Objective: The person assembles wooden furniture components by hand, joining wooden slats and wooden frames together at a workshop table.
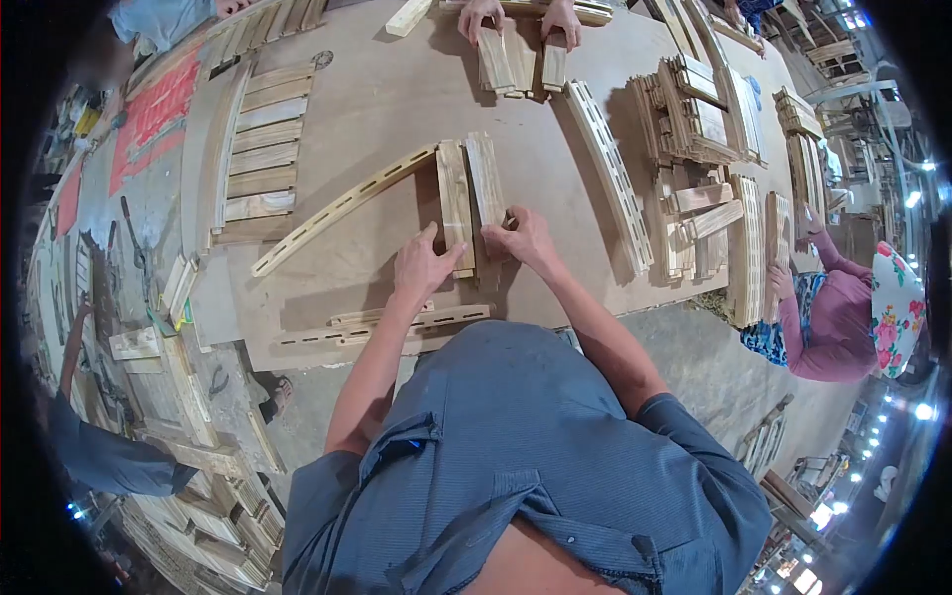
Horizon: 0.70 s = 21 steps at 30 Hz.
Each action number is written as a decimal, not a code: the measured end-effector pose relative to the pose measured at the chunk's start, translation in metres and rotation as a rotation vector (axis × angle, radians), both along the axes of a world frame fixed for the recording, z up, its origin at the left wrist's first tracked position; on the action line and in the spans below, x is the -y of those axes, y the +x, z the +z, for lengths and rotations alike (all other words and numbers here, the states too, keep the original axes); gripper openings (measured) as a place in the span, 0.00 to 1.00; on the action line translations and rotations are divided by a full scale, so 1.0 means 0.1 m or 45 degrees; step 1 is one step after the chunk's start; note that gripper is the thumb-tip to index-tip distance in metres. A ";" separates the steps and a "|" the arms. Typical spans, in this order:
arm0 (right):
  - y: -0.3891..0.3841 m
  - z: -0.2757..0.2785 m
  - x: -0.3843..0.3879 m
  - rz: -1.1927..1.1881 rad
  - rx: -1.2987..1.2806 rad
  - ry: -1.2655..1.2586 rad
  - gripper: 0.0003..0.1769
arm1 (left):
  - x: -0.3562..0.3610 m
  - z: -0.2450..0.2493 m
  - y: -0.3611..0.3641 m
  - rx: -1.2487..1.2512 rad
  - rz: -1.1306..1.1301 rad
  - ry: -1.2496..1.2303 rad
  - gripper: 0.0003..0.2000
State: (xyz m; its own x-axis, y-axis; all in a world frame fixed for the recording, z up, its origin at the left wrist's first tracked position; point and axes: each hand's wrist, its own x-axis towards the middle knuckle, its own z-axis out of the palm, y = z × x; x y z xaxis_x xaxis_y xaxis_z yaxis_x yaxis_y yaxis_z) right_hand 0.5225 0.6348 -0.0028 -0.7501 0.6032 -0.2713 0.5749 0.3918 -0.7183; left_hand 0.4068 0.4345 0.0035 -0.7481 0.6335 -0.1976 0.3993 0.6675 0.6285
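My left hand [428, 262] grips the near end of a pale wooden slat [454, 193], thumb and fingers at its left side. My right hand [520, 239] pinches a second, greyer slat [485, 177], which stands beside the first with a narrow gap between them. Both slats point away from me over the board. A long slotted rail [347, 206] lies slantwise on the left, its far end by the top of the first slat. Close to my body rest more slotted rails [397, 325], partly hidden by my left forearm.
Another slotted rail [610, 178] lies to the right, before stacked slats [694, 114]. Across the table [367, 109], a co-worker's hands [561, 24] hold short slats [508, 58]. A slatted panel [266, 149] is at left. A person in pink [838, 322] handles wood at right.
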 end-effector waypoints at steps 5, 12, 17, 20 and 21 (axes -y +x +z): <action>0.01 0.14 -0.09 0.082 0.140 0.040 0.30 | 0.07 0.11 0.10 0.081 -0.088 0.168 0.38; 0.29 0.58 0.03 0.120 -0.166 -0.521 0.21 | -0.08 0.55 0.21 0.935 0.073 0.605 0.34; 0.37 0.98 0.01 0.768 -0.144 -0.257 0.21 | 0.12 0.76 0.25 1.087 -0.081 0.638 0.14; 0.31 1.28 -0.27 0.562 -0.387 -0.689 0.29 | 0.34 0.77 0.32 0.965 -0.115 0.298 0.14; 0.27 1.42 -0.25 0.580 -0.381 -0.703 0.29 | 0.40 0.71 0.36 1.029 -0.062 0.209 0.16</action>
